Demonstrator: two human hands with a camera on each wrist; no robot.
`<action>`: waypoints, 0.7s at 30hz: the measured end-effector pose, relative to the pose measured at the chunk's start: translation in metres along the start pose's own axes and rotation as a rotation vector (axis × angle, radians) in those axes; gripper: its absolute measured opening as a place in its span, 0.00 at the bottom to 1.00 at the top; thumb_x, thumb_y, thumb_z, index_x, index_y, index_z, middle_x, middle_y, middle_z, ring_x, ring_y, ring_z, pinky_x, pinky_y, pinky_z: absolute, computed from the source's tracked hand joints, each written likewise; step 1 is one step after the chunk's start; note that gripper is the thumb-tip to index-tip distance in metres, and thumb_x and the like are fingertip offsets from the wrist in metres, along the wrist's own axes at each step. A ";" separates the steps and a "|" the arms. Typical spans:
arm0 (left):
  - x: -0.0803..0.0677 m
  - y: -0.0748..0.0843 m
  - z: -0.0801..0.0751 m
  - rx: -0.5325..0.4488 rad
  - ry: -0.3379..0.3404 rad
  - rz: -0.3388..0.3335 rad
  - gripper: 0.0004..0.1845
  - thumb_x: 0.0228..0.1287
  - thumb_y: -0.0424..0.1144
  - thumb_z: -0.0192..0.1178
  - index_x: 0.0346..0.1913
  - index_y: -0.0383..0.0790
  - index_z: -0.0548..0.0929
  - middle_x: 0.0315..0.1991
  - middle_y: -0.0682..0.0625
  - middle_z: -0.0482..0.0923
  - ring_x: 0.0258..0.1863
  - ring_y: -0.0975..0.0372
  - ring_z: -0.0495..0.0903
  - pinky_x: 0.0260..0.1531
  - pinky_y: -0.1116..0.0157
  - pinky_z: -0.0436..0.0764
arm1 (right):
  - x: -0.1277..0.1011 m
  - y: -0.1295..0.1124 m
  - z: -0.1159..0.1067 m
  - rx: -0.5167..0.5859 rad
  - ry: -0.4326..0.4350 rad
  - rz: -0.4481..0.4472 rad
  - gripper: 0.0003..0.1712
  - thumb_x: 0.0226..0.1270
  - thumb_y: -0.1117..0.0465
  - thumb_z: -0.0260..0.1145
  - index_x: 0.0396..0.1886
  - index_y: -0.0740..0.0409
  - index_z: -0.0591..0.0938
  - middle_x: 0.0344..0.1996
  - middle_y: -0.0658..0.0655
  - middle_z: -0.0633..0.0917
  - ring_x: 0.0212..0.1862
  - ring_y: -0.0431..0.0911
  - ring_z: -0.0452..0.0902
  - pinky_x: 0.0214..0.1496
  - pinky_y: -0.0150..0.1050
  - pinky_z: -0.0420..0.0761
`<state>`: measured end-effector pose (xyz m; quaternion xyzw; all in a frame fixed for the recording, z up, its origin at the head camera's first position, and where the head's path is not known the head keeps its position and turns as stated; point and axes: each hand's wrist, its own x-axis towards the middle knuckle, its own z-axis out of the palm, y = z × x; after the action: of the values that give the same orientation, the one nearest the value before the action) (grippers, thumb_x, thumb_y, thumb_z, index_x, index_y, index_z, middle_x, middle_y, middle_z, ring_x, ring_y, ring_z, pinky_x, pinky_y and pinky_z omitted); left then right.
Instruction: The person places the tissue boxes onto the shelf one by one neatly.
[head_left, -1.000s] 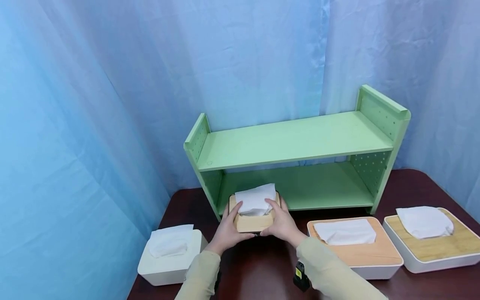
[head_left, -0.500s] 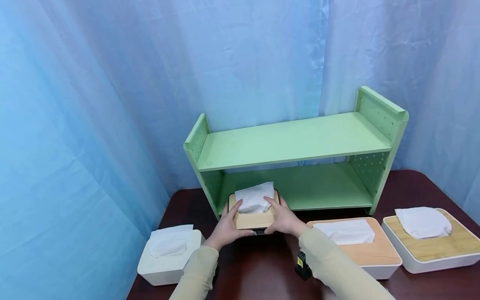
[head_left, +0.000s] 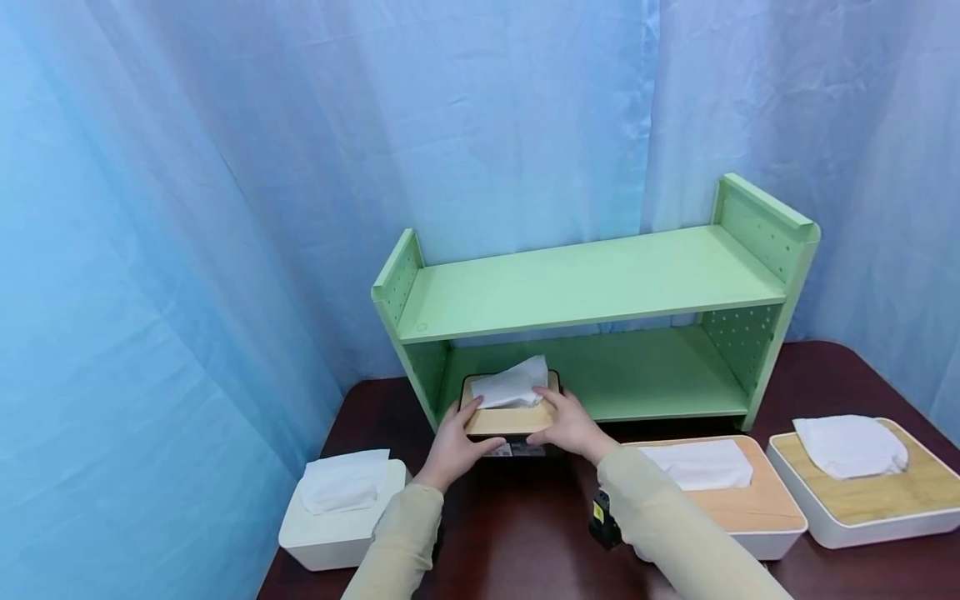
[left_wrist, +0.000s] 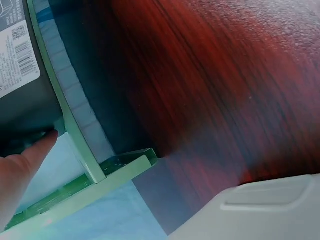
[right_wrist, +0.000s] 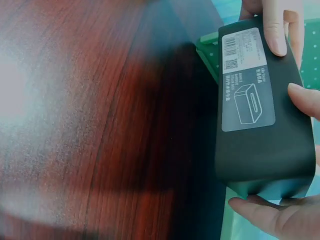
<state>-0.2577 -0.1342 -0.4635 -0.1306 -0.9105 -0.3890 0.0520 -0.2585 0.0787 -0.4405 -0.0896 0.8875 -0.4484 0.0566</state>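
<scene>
From where I stand, the black tissue box (right_wrist: 267, 112) is at the front of the lower shelf (head_left: 637, 375), near the left end of the green rack (head_left: 592, 279) on the bench (head_left: 517, 533); I can't tell whether its base touches the shelf. The left hand (head_left: 453, 446) and the right hand (head_left: 572, 425) hold it from opposite sides, fingers clamped on the walls and thumbs on the front. It looks stiff-walled and, I'd guess, light for its bulk, being mostly paper inside. Those dark walls look smooth, so a one-sided pinch might slip; gripping both sides evenly, as here, seems wisest. The pale wood top (head_left: 506, 422) could be a loose lid, so I wouldn't lift by it. The white tissue (head_left: 513, 385) sticking out is flimsy and would easily crumple or tear.
</scene>
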 end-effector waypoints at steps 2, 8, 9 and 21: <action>0.001 0.001 0.000 0.002 0.010 0.002 0.41 0.50 0.48 0.72 0.67 0.38 0.69 0.67 0.24 0.55 0.65 0.37 0.62 0.59 0.47 0.69 | 0.001 0.000 0.000 0.001 0.012 0.008 0.48 0.47 0.62 0.76 0.69 0.59 0.66 0.67 0.80 0.53 0.67 0.71 0.54 0.61 0.61 0.66; 0.005 0.001 0.000 0.041 0.016 0.010 0.41 0.50 0.48 0.72 0.67 0.37 0.69 0.66 0.25 0.56 0.65 0.38 0.61 0.58 0.47 0.70 | 0.002 0.001 0.001 -0.009 0.022 -0.001 0.45 0.50 0.62 0.74 0.70 0.59 0.65 0.67 0.80 0.55 0.66 0.71 0.57 0.61 0.62 0.66; 0.005 0.001 0.000 0.043 0.015 0.004 0.41 0.51 0.48 0.72 0.67 0.37 0.69 0.67 0.25 0.56 0.66 0.38 0.61 0.58 0.47 0.70 | 0.002 0.001 0.001 -0.012 0.026 -0.003 0.45 0.51 0.62 0.74 0.70 0.59 0.65 0.67 0.79 0.56 0.66 0.71 0.57 0.61 0.62 0.66; 0.009 0.005 0.001 0.111 0.014 0.014 0.39 0.55 0.40 0.69 0.69 0.40 0.65 0.69 0.26 0.51 0.64 0.39 0.65 0.55 0.49 0.74 | 0.000 0.002 0.002 -0.056 0.123 -0.001 0.40 0.54 0.68 0.70 0.68 0.58 0.67 0.62 0.76 0.66 0.54 0.64 0.71 0.52 0.54 0.75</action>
<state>-0.2648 -0.1287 -0.4589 -0.1314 -0.9294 -0.3382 0.0683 -0.2586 0.0781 -0.4432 -0.0639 0.9015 -0.4280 -0.0008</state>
